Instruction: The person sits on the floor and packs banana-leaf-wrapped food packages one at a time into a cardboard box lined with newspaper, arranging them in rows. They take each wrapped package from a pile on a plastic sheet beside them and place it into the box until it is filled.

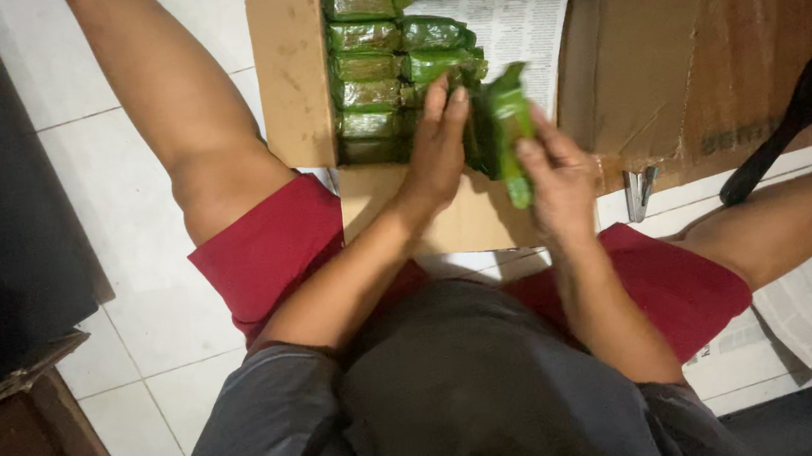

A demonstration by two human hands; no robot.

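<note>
While the right hand grips 1 green packet over the cardboard box, the left hand (fingers flat, holding nothing) steadies the rows; slot it snugly beside them.

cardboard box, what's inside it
Inside the cardboard box: rows of green wrapped packets on a newspaper lining. The left hand and the packet in the right hand hide the near rows.

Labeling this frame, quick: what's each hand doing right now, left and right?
Left hand: open, fingers flat on the green packets in the cardboard box.
Right hand: closed on a green leaf-wrapped packet, held over the box.
</note>
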